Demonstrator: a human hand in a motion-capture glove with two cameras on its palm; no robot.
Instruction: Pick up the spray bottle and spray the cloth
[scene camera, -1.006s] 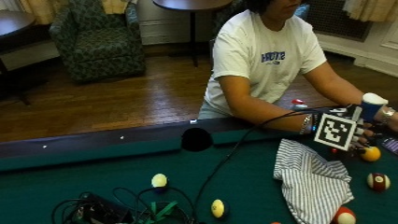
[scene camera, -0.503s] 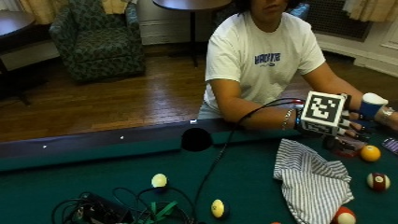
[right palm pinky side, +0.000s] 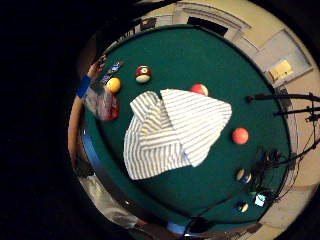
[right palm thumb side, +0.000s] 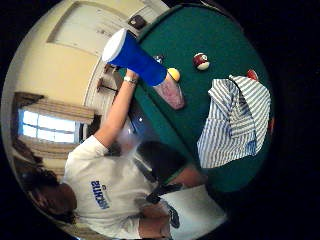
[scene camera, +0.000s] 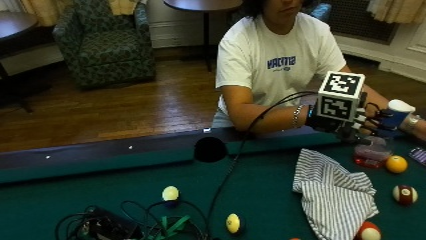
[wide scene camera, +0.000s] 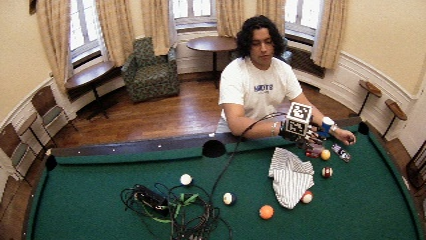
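A spray bottle (scene camera: 379, 145) with a blue head and a clear body with red liquid stands on the green pool table (scene camera: 80, 195) by the near rail. The person's bare left hand (scene camera: 415, 124) is at its head. My gloved right hand (scene camera: 346, 125) hovers just beside the bottle, fingers reaching toward its neck without closing round it. In the thumb side palm view the bottle (right palm thumb side: 142, 65) is close to the palm but apart from it. A striped cloth (scene camera: 336, 200) lies crumpled on the felt below and in front of the hand, and it also shows as the cloth (right palm pinky side: 170, 132) under the palm.
A yellow ball (scene camera: 397, 164), a maroon-striped ball (scene camera: 403, 194) and a red ball (scene camera: 368, 231) lie around the cloth. A phone (scene camera: 419, 155) sits at the right edge. Two more balls (scene camera: 170, 193) and a cable tangle (scene camera: 120, 227) lie to the left, near a side pocket (scene camera: 210, 149).
My right hand has risen and drawn slightly left, staying beside the bottle. The bottle and cloth have stayed where they were.
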